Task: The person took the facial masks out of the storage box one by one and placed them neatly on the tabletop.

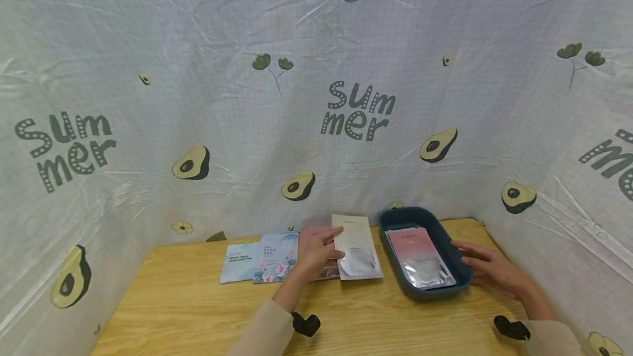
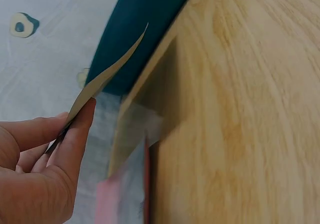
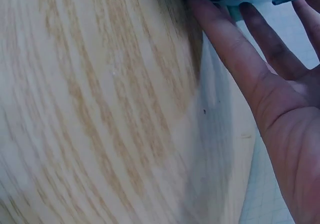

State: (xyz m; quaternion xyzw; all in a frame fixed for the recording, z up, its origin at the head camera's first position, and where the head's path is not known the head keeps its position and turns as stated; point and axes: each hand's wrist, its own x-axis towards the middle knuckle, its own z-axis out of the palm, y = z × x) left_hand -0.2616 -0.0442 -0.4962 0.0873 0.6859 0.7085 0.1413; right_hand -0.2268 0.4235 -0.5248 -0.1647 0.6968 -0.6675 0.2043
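Observation:
A cream-and-silver face mask packet (image 1: 357, 251) is pinched at its left edge by my left hand (image 1: 316, 256). In the left wrist view the packet (image 2: 107, 73) is seen edge-on between thumb and fingers, raised off the wooden table. Behind that hand lies a pink packet (image 1: 312, 233), partly hidden. To the right stands a dark blue bin (image 1: 429, 293) with a pink-and-silver face mask packet (image 1: 420, 254) in it. My right hand (image 1: 494, 271) touches the bin's right side with its fingers extended; in the right wrist view the thumb (image 3: 225, 41) reaches the bin's wall.
A light blue packet (image 1: 237, 264) and a blue floral packet (image 1: 275, 257) lie on the wooden table (image 1: 198, 317) at the left, slightly overlapping. A printed cloth (image 1: 237, 125) hangs behind the table and along both sides.

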